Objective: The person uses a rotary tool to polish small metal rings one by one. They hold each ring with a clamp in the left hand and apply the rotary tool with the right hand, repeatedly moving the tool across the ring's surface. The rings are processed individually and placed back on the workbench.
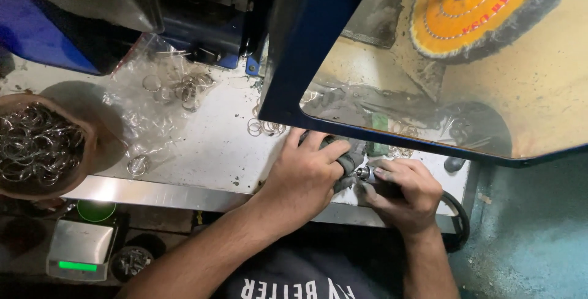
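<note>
My left hand (303, 176) grips a wad of grey cloth (350, 161) at the front of a white workbench (202, 146). My right hand (407, 192) is closed around a small shiny metal piece (366, 174) that pokes out toward the cloth. Both hands meet just under the lower edge of a blue-framed clear shield (288, 60). Behind the shield sits an orange buffing wheel (484, 11) on a spindle.
A brown bowl (92, 146) heaped with metal rings stands at the left. More rings lie on a clear plastic bag (153, 103) and loose near the shield (264, 127). Below the bench edge sit a small scale with a green display (78, 250) and a green cup (96, 210).
</note>
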